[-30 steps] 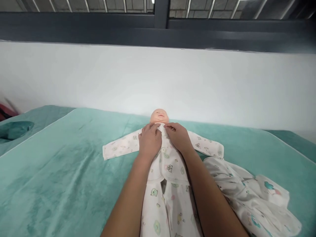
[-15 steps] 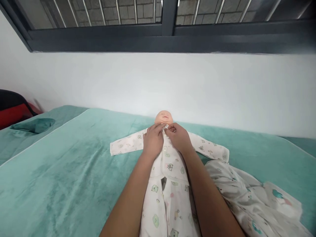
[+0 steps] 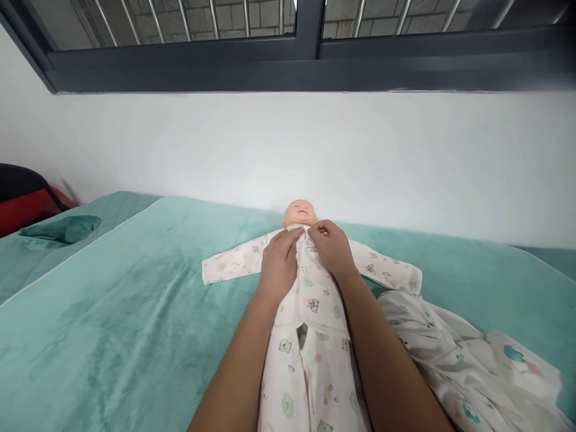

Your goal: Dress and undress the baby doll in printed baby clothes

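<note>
A baby doll (image 3: 300,212) lies on its back, head toward the wall, dressed in a white printed baby top (image 3: 308,282) and matching baby pants (image 3: 292,384). My left hand (image 3: 279,255) has its fingers bent in at the top's front edge, just below the collar. Opposite it, my right hand (image 3: 332,249) pinches the other front edge near the neck. The fingertips almost meet, and they partly hide the fastening between them. Both sleeves stretch out flat to the sides, and a small gap shows at the waist.
A teal plush cover (image 3: 135,312) spreads under everything. To the right lies a crumpled white printed cloth (image 3: 454,354). A white wall (image 3: 288,144) with a dark window frame (image 3: 180,72) rises behind the doll. A red and black object (image 3: 27,201) sits at the far left.
My right hand's fingertips have moved slightly right, a little apart from the left ones. The collar lies flatter below the doll's chin. The view has shifted slightly.
</note>
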The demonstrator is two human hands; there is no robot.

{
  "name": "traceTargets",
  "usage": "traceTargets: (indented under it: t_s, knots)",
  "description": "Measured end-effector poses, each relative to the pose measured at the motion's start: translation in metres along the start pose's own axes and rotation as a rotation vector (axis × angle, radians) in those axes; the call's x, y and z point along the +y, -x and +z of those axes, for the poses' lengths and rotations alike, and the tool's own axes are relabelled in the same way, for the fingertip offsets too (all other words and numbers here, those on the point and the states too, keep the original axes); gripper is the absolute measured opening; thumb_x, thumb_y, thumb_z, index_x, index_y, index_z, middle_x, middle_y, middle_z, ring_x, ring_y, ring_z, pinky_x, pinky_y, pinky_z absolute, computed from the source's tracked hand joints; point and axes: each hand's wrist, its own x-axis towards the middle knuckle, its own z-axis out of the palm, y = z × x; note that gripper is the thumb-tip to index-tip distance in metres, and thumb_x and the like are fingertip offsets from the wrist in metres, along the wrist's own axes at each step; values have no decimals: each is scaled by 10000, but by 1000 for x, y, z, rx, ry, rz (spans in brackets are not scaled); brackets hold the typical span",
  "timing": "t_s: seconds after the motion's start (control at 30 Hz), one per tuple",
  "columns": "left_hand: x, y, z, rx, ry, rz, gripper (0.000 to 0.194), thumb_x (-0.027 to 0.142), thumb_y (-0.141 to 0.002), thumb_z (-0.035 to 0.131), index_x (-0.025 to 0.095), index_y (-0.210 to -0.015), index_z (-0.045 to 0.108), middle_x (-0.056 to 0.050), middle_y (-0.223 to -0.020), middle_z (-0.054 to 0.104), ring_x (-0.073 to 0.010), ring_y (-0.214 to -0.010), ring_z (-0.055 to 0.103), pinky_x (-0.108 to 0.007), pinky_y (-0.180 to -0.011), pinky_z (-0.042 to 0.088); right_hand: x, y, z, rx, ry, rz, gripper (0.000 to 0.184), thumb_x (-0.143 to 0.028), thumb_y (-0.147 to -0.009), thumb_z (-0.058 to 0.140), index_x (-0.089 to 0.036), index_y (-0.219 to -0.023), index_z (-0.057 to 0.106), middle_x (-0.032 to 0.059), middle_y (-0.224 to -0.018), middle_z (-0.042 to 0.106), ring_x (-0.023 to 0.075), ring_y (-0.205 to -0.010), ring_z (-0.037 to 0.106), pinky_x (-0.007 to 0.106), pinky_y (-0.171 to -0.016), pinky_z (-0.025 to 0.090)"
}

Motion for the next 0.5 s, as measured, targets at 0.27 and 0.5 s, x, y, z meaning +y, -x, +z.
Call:
traceTargets:
  t_s: [0.27,0.5]
  knots:
    - [5,4,-3,41,101,-70,265,198,-934,484,255,-1044,718,-15,-1341,653,-195,-1288,545,-396,-1152,371,-4,5,-2,72,-67,20,128,-261,-697,575,-220,-816,591,-12,-799,634,140,-606,475,293,-627,379]
    - [5,6,-8,16,145,-90,186,242,-909,567,286,-966,738,9,-1353,641,-204,-1310,529,-413,-1168,352,-11,14,-4,-66,-48,-66,198,-238,-733,509,-229,-843,674,-10,-810,676,137,-584,487,287,-590,376]
